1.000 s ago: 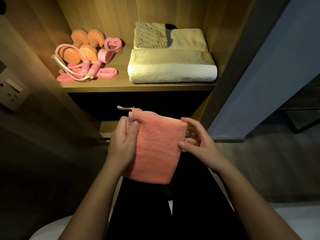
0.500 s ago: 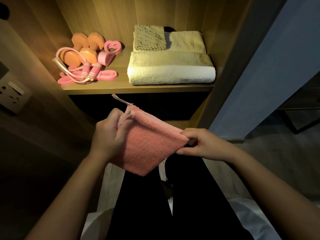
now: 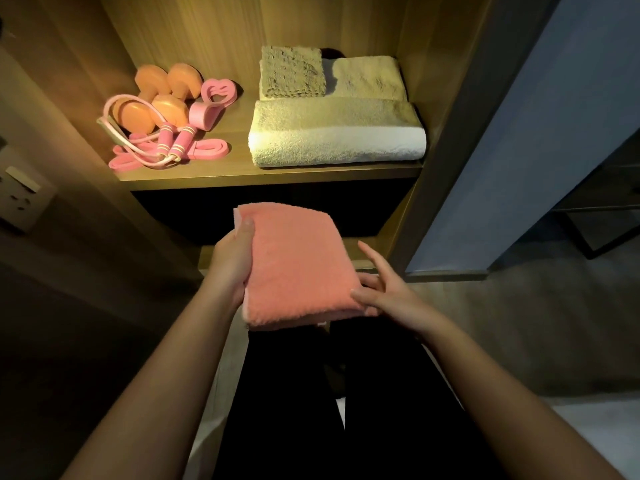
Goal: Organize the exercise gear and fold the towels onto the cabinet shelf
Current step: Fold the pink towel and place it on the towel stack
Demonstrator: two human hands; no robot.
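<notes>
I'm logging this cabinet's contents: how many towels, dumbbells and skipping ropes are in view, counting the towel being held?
Towels: 4 (knitted towel, beige towel, large white towel, held pink towel)
Dumbbells: 2 (back dumbbell, front dumbbell)
Skipping ropes: 1 (pink skipping rope)
Total: 7

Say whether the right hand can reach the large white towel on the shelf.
Probably yes: the right hand only touches the pink towel, and nothing stands between it and the white towel at the front of the shelf.
</notes>
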